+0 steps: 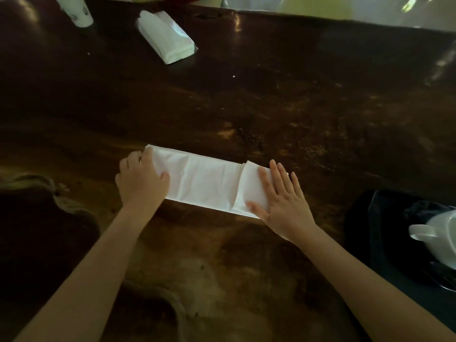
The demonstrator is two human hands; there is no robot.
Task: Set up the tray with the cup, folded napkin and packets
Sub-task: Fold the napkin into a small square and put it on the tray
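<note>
A white paper napkin (207, 180) lies as a long folded strip on the dark wooden table (271, 107). My left hand (140, 177) grips its left end, thumb on top and fingers curled over the edge. My right hand (281, 193) lies flat with fingers spread on the right end, which is folded over onto the strip. A white cup (441, 238) with a handle stands on a dark tray (365, 243) at the right edge, partly cut off by the frame.
A pack of white napkins (166, 35) in clear wrap lies at the back left. A white paper cup (79, 11) stands behind it in the far left corner. A dark crumpled thing sits behind the white cup on the tray.
</note>
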